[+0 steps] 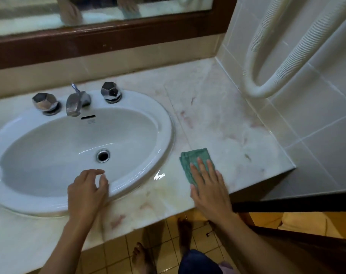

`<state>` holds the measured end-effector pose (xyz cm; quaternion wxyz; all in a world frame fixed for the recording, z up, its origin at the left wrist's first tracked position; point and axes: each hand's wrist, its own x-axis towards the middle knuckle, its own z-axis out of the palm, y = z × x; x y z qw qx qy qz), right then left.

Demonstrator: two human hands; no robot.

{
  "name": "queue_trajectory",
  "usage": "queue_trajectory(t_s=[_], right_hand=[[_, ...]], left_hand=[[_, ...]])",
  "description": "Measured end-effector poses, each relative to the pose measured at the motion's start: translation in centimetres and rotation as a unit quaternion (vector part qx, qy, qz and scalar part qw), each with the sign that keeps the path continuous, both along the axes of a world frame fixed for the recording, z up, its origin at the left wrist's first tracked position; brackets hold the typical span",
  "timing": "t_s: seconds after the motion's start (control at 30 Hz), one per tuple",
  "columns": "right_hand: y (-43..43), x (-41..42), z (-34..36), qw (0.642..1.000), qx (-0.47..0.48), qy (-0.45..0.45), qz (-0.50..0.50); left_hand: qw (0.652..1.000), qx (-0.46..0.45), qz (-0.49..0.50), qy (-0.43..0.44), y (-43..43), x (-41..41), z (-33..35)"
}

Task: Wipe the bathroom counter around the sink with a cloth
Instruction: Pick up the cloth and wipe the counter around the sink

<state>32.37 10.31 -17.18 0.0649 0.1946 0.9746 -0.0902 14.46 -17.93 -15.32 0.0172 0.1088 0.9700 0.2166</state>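
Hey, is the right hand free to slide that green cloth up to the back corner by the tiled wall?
Probably yes. The right hand lies flat on the green cloth, and the counter between it and the tiled wall looks bare; the white hose hangs above it.

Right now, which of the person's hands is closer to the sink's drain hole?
The left. The left hand rests on the sink's front rim, just below the drain hole. The right hand is off to the right, pressing the green cloth on the counter.
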Motion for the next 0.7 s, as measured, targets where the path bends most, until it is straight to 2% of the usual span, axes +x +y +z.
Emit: queue_trajectory(t_s=[0.13,0.23,0.4,0.5,0.57,0.63,0.7], right_hand=[[3.8,-0.7,0.5,0.998,-0.003,-0.044,-0.055],[0.6,-4.5,0.8,0.992,-0.019,-0.030,-0.124],[-8.8,-4.9,0.9,0.999,-0.024,-0.018,-0.021],[-10.1,-2.3,0.5,0.998,-0.013,-0.007,0.054],[-8.5,-1.1,0.3,0.991,-0.039,-0.003,0.124],[-6.7,-1.2,0.9,0.986,-0.109,-0.011,0.127],[-6.5,-2.1,1.3,0.988,-0.137,0.016,0.065]], left_hand=[[0.991,-0.108,0.031,-0.077,0.5,-0.7,0.2],[0.987,-0.125,0.038,-0.089,1.0,-0.7,0.6],[0.989,-0.116,0.031,-0.085,0.8,-0.8,0.7],[0.990,-0.112,0.030,-0.083,0.7,-0.8,0.7],[0.990,-0.113,0.028,-0.086,0.6,-0.7,0.8],[0.992,-0.093,0.026,-0.082,0.6,-0.6,1.0],[0.997,-0.015,0.018,-0.071,0.0,-0.4,1.0]])
